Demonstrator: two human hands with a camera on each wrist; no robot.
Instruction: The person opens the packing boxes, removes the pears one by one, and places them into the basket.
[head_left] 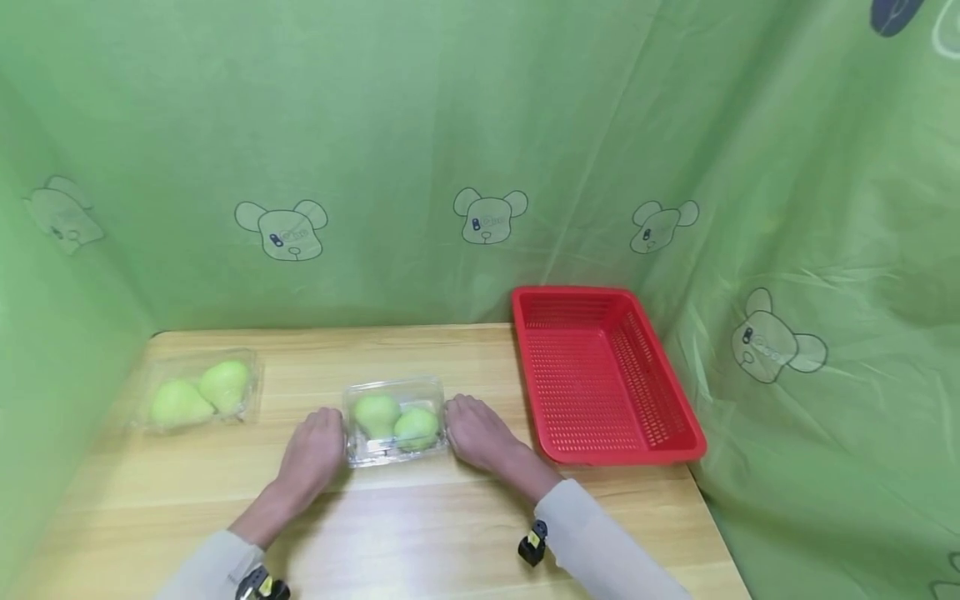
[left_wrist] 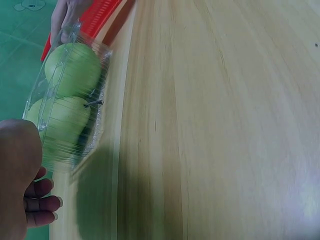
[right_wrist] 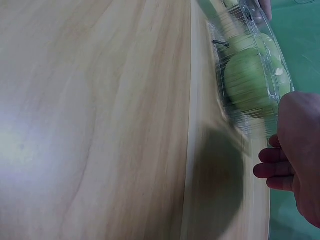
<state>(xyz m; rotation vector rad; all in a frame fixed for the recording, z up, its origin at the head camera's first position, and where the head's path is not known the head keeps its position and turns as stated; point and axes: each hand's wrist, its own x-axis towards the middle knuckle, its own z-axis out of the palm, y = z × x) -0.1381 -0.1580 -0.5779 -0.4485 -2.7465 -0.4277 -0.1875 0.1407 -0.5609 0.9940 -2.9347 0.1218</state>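
Note:
A clear plastic clamshell box (head_left: 375, 459) with two green pears (head_left: 377, 414) inside is held between my hands over the wooden table. My left hand (head_left: 313, 450) grips its left end, and my right hand (head_left: 480, 433) grips the right end. The left wrist view shows the left hand (left_wrist: 22, 172) at the near end, its lower fingers curled below the edge. In the right wrist view the right hand (right_wrist: 300, 155) pinches the lid's edge, the thumb largely hidden. Dark stems show through the clear wall, and a shadow lies on the table beneath each hand.
At the table's left stands another clear plastic box (head_left: 176, 364) with two green pears (head_left: 225, 383). A red perforated basket (head_left: 528, 375) sits at the right, beyond my right hand. Green curtains (head_left: 390, 125) printed with bear heads surround the wooden table (head_left: 420, 533).

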